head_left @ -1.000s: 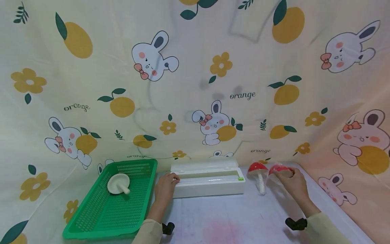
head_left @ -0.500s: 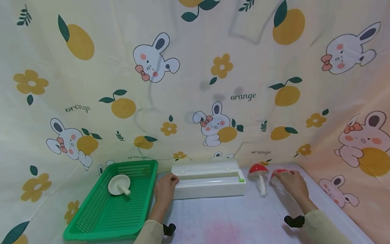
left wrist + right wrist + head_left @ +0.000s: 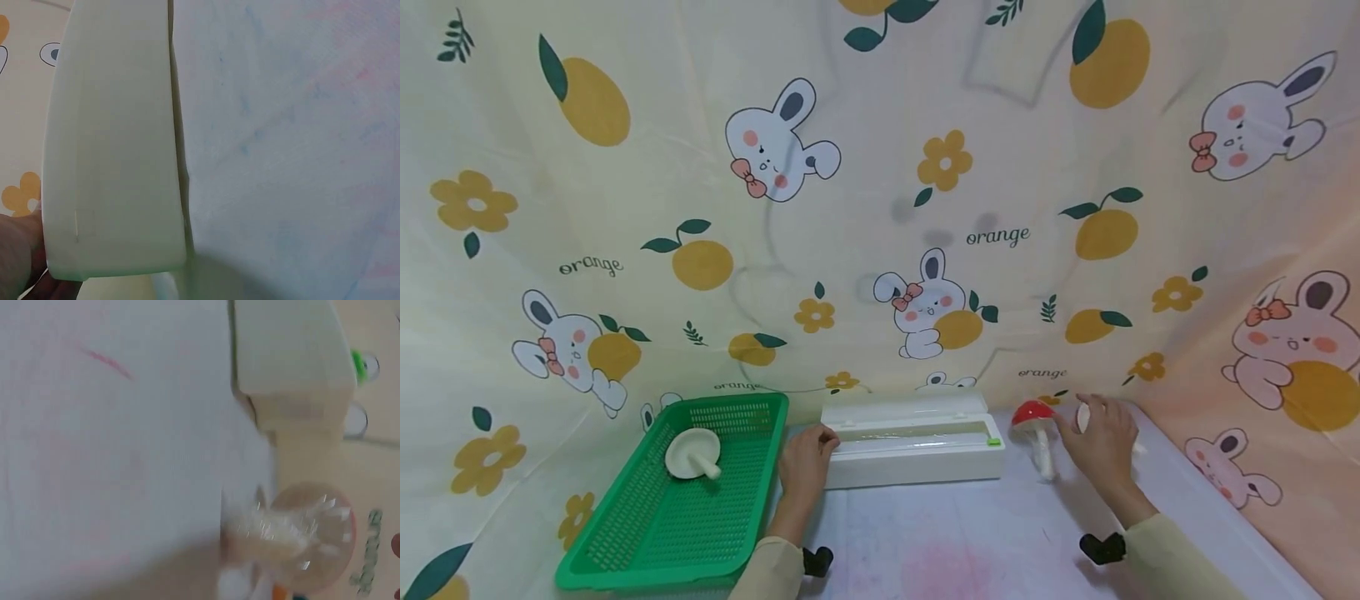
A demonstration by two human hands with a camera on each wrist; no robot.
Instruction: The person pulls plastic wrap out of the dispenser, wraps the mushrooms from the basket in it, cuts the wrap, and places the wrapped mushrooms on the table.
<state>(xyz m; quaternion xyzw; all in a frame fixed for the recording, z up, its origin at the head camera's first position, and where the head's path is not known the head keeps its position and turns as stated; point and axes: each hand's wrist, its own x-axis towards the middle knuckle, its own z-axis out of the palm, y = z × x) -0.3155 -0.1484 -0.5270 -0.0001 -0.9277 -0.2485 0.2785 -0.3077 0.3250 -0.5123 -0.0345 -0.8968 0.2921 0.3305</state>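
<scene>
My left hand (image 3: 807, 458) grips the left end of a long white cling film dispenser (image 3: 917, 469); its lid (image 3: 906, 407) is up. In the left wrist view, thumb and fingers (image 3: 22, 247) are at the box's corner. My right hand (image 3: 1103, 446) has loosely bent, spread fingers in front of a toy mushroom, whose pale cap underside (image 3: 1083, 417) shows between them and is otherwise mostly hidden. Just left of that hand, a red-capped toy mushroom (image 3: 1032, 413) has its white stem toward me. Clear film shines on a mushroom (image 3: 300, 534) in the right wrist view.
A green plastic basket (image 3: 662, 575) stands at the left, with a white mushroom (image 3: 692, 454) lying in it. A green slider (image 3: 994, 442) sits at the dispenser's right end. Behind the white table (image 3: 955, 542) hangs a printed cloth (image 3: 865, 208).
My right hand has let go of the red cap of the far-right mushroom and shifted left, its fingers spreading. That mushroom now shows its pale underside. The left hand stays at the dispenser.
</scene>
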